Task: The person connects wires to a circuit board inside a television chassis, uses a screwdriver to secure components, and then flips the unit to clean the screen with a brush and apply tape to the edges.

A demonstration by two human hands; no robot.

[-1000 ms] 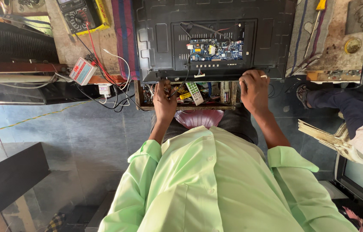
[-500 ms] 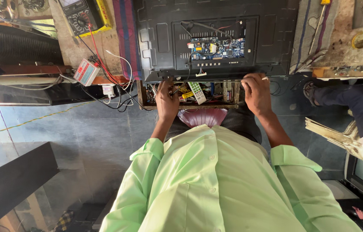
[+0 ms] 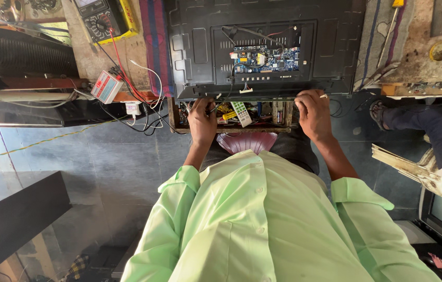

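Desk [image 3: 100,57]: worn wood, scuffed and dusty, carrying a striped cloth [image 3: 153,36] in red and blue under the left edge of the TV [image 3: 268,47]. Floor [image 3: 100,172] below is grey stone tile, glossy enough to mirror the light. The TV lies face down, its matte black plastic back ribbed with moulded panels; a square opening in it exposes a blue circuit board [image 3: 265,58] with thin wires running off it. Your left hand [image 3: 202,121] grips the TV's near edge, fingers curled over it beside a dangling cable. Your right hand [image 3: 312,112] closes on the same edge further right, with a small pale object by the fingertips that I cannot make out. Just under the edge an open wooden drawer [image 3: 231,128] holds small parts and a white remote [image 3: 240,114]. Left on the desk: a yellow-cased multimeter [image 3: 103,18] with red lead, and a small white box [image 3: 107,86]. A yellow-handled screwdriver [image 3: 391,28] lies at the right. Another person's dark trouser leg [image 3: 425,125] and sandal show at the far right.
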